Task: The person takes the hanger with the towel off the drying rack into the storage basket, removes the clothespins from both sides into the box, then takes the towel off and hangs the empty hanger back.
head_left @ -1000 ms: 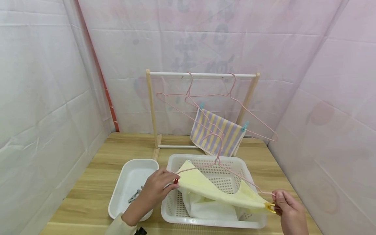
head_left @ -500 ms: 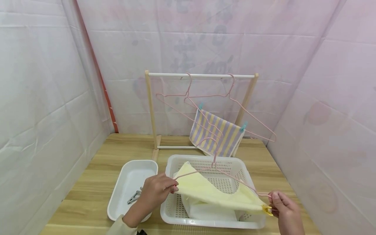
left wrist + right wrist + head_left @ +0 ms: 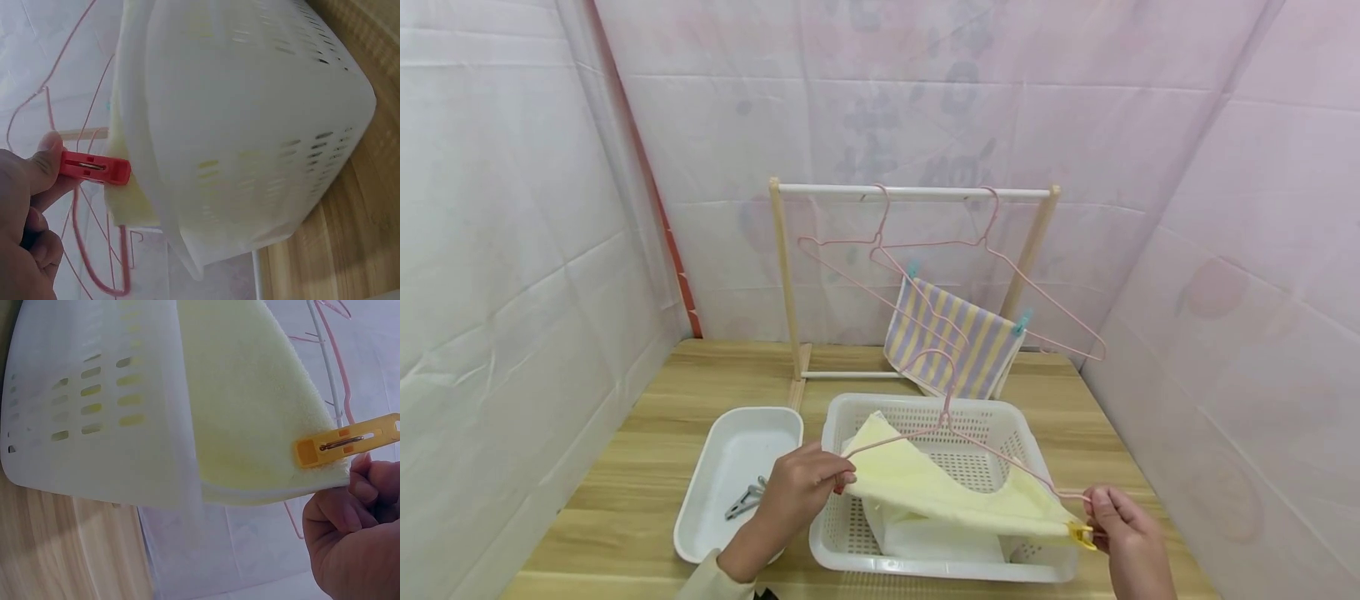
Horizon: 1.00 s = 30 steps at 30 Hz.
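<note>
A pale yellow towel stretches from a pink wire hanger over the white basket. My left hand pinches a red clothespin between thumb and finger, at the towel's left corner beside the hanger's end. The clothespin's tip lies on the cloth. At the other corner a yellow clothespin is clipped on the towel. My right hand holds the hanger's right end with curled fingers, just beside that clothespin. Its fingertips are partly hidden in the head view.
The basket also holds white cloth. Left of it, a white tray contains grey clothespins. Behind stands a drying rack with two pink hangers; a striped towel hangs there by teal clothespins.
The held hanger's hook has shifted slightly left and down. My left thumb and finger have closed further over the red clothespin. My right hand has moved slightly left, keeping its hold.
</note>
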Motion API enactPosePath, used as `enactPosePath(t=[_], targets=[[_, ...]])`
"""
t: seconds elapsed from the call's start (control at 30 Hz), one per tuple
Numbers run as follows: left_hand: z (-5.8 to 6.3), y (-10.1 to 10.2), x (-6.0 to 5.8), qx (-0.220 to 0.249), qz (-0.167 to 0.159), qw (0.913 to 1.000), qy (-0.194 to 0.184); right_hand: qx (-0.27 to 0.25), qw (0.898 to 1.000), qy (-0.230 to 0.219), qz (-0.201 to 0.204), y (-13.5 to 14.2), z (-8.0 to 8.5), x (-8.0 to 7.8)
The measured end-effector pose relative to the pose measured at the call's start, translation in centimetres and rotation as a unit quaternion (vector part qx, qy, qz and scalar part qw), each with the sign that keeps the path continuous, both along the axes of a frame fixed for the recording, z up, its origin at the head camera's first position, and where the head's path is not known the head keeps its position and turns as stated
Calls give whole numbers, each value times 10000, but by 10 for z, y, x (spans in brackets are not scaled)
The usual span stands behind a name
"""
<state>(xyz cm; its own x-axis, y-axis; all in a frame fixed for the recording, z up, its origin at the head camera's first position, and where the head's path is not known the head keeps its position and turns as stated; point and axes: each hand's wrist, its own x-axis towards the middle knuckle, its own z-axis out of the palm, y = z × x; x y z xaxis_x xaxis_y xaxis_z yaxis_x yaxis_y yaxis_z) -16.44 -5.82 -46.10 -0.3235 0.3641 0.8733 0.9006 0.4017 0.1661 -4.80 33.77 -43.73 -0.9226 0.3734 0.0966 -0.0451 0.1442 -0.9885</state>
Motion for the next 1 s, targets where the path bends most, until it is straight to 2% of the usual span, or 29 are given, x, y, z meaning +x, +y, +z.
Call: enactPosePath(t=[0.3, 0.43, 0.63, 0.8, 0.9, 1.0], targets=[[7, 0, 5, 571, -213, 9979, -228, 365, 9982, -459, -100, -4, 2, 0], [9, -6, 7, 776, -29, 9960, -451, 410, 9981, -460, -61, -4, 2, 0], [10, -14, 12, 712, 322, 9955, -529, 602, 9955, -707, -179, -4, 3, -1], [5, -23, 12, 736, 742, 9934, -464, 471, 9958, -766, -191, -5, 4, 0], [-2, -33, 12, 575, 1244, 9894, -477, 315, 9971, -679, -150, -5, 5, 0], [-10, -43, 13, 262, 1785, 9819, -572, 379, 9970, -665, -150, -6, 5, 1]])
